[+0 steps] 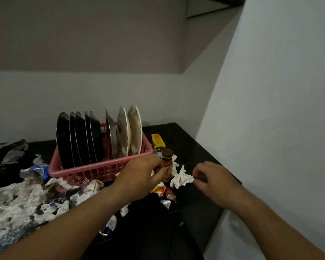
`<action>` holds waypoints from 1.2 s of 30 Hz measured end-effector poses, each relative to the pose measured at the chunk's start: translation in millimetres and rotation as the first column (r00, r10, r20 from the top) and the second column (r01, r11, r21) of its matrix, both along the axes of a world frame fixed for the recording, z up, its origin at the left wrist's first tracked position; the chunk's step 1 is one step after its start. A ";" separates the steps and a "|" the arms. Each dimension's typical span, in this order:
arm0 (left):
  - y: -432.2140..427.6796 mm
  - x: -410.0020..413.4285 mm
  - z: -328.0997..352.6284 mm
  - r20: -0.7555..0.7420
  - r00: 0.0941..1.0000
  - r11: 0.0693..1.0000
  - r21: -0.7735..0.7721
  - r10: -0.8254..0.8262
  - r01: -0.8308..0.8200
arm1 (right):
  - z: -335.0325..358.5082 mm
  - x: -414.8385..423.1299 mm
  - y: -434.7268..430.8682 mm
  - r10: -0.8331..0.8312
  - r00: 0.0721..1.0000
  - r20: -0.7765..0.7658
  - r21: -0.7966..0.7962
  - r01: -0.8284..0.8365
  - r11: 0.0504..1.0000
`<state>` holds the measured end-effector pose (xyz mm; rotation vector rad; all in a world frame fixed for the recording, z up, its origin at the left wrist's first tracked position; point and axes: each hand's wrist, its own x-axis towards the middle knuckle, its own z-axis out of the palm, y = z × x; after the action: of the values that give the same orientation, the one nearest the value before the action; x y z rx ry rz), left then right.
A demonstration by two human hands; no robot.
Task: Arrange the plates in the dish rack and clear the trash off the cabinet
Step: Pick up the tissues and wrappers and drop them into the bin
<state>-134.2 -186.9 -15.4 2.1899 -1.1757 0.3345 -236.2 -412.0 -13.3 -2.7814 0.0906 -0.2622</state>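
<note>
**Bare hands, bare forearms**

On my feed the left hand and right hand are bare; the left forearm and right forearm are bare skin right to the frame's lower edge; tendon ridges mark the right wrist; motion softens the fingers.

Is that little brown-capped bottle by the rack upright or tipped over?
Upright: the bottle stands vertical with its brown cap on top, beside crumpled tissue.
</note>
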 end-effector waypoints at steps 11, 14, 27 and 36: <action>-45.1 99.3 41.8 0.113 0.994 0.989 0.148 -0.002 -0.015 | 8.5 104.3 -56.5 -0.048 0.999 -0.008 -0.021 0.048 0.999; -67.7 119.2 44.2 0.080 0.996 0.990 0.131 0.038 -0.049 | 5.4 137.4 -74.3 -0.010 0.999 -0.034 -0.033 0.009 0.999; -129.1 181.5 49.7 0.028 0.946 0.937 0.131 0.322 -0.323 | -39.6 307.8 -74.6 0.255 0.938 -0.236 0.240 -0.198 0.950; -141.6 207.3 10.2 0.004 0.866 0.760 0.477 0.499 -0.440 | -90.2 368.3 -64.5 0.289 0.780 -0.555 0.071 -0.301 0.951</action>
<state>73.0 -328.5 -5.3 2.8867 -0.6534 0.1166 132.1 -476.5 -103.6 -2.7426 -0.2110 0.6470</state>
